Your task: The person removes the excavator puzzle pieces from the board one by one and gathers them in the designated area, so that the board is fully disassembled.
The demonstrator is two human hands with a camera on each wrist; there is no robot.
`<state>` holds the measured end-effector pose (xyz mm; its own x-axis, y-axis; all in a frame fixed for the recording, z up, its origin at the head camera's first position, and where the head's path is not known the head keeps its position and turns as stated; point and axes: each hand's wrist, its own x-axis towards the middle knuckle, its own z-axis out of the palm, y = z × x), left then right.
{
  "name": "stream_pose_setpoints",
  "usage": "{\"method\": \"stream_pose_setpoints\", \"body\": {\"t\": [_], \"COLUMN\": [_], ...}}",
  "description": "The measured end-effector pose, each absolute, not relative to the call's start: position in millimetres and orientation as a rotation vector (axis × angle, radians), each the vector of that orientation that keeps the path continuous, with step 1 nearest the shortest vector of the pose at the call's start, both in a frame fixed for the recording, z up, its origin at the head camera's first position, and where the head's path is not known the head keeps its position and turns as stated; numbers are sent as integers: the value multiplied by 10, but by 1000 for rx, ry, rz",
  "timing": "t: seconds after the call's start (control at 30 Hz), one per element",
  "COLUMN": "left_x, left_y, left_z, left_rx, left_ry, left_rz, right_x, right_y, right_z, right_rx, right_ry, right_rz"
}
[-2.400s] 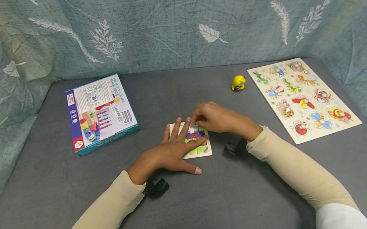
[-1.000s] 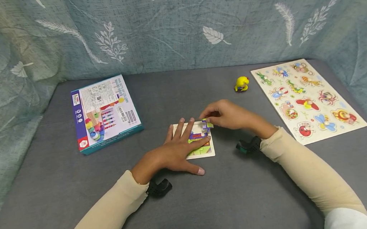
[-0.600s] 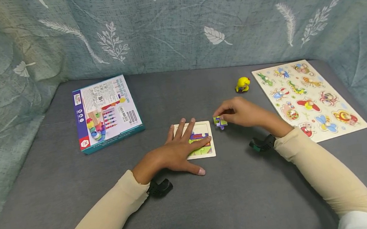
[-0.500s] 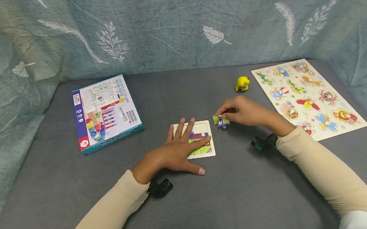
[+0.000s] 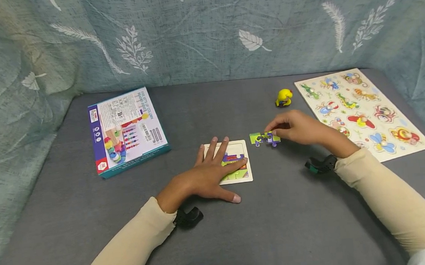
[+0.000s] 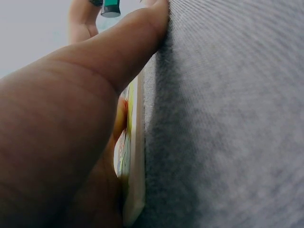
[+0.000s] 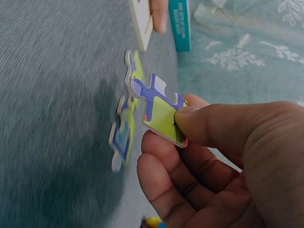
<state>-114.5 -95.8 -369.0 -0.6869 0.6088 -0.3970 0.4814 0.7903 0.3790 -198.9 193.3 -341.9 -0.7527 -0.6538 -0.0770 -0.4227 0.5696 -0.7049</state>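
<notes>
My left hand (image 5: 209,177) lies with fingers spread across a small wooden jigsaw puzzle board (image 5: 250,175), pressing on it. Purple, red and green pieces show in the board beside the fingers; its upper part is bare wood. Right of the board, my right hand (image 5: 300,129) pinches a green and purple puzzle piece (image 7: 161,109) between thumb and fingers. In the right wrist view, the piece is held above the cloth, apart from two loose puzzle pieces (image 7: 124,130) behind it. The left wrist view shows mostly my thumb (image 6: 114,52) and the board's edge (image 6: 137,156).
A beads-set box (image 5: 130,130) lies at the back left. A yellow toy figure (image 5: 284,97) stands beyond my right hand. The large insect puzzle board (image 5: 364,112) lies at the right, partly behind my right wrist. A leaf-patterned curtain (image 5: 204,33) hangs behind the grey cloth-covered table (image 5: 244,246).
My right hand has gone from the board's upper right corner, carrying a puzzle piece off it to the right. My left hand has stayed on the board.
</notes>
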Motion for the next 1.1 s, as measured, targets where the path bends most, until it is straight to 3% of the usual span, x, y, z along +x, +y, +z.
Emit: {"method": "stream_pose_setpoints", "body": {"t": [0.43, 1.1], "left_x": [-1130, -1140], "left_y": [-954, -947], "left_z": [-3691, -3662], "left_rx": [810, 788], "left_ry": [2470, 2446], "left_rz": [363, 334], "right_x": [-2004, -2073], "right_y": [2218, 2264], "right_z": [-3434, -3445], "right_rx": [-881, -778], "right_ry": [2589, 2540], "right_rz": [-969, -906]}}
